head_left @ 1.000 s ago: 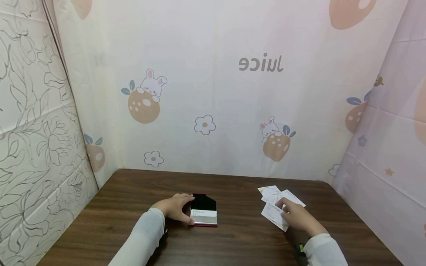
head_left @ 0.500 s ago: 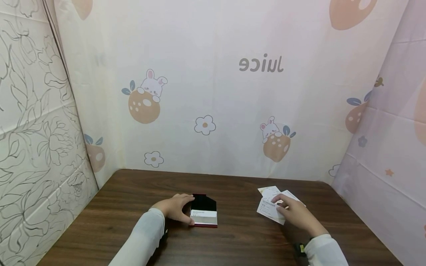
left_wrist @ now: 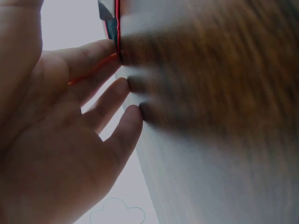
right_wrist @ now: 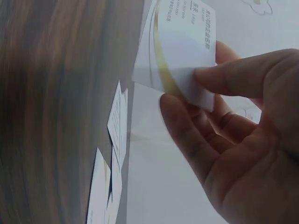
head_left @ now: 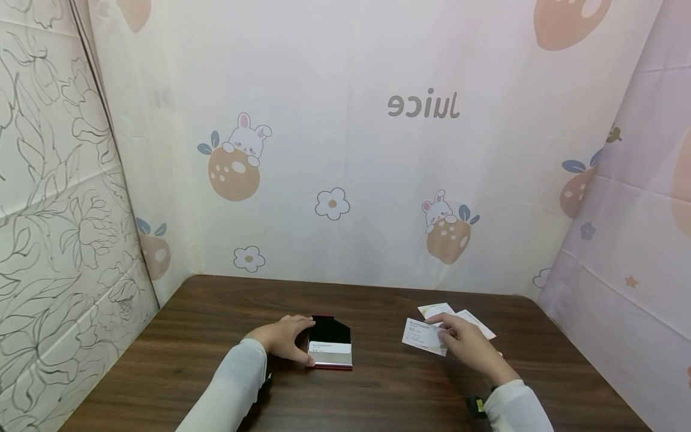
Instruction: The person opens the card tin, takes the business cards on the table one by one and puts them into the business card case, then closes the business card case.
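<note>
An open business card case (head_left: 329, 329), with a black inside and a silver front, lies on the table and holds white cards (head_left: 330, 347). My left hand (head_left: 282, 339) holds its left side, thumb at the near corner and forefinger at the far one. In the left wrist view the other fingers (left_wrist: 125, 128) reach down to the tabletop. My right hand (head_left: 471, 347) pinches a white business card (right_wrist: 187, 42) with a gold curve between thumb and fingers, raised above the table. Below and beyond it, several loose business cards (head_left: 477, 323) lie overlapping, partly hidden by the hand.
The dark wooden table (head_left: 378, 396) runs back to a patterned curtain (head_left: 345, 150). More curtain (head_left: 626, 240) hangs along the right side, and a flower-line sheet (head_left: 70, 210) along the left. Bare tabletop shows between the case and the held card.
My right hand has lifted the business card off the loose cards and moved it left, turning it slightly. The left hand and the card case have stayed in place.
</note>
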A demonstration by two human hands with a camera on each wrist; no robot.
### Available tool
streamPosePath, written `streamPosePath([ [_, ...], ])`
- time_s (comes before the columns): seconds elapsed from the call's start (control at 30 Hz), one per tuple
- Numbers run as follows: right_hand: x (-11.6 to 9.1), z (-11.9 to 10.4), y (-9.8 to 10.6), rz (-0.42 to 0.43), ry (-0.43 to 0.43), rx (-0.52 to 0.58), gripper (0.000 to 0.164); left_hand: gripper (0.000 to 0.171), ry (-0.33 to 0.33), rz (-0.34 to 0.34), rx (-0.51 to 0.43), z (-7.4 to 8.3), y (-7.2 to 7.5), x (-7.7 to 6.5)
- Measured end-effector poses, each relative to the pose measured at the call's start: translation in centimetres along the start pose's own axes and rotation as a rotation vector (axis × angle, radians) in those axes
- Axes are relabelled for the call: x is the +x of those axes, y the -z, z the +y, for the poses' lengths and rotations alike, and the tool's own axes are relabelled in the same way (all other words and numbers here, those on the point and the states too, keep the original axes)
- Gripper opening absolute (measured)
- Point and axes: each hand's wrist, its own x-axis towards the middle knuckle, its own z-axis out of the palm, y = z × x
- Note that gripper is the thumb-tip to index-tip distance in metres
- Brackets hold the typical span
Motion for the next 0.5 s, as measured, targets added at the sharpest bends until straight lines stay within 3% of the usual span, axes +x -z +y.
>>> streamPosePath([
  [0.27,0.7,-0.8,-1.7,0.02,0.042,0.026,0.023,0.092,-0.006,0.003,0.001,0.0,0.1,0.0],
  [0.5,1.6,-1.9,-3.0,0.02,0.011,0.035,0.019,0.092,-0.005,-0.003,0.001,0.2,0.1,-0.2],
])
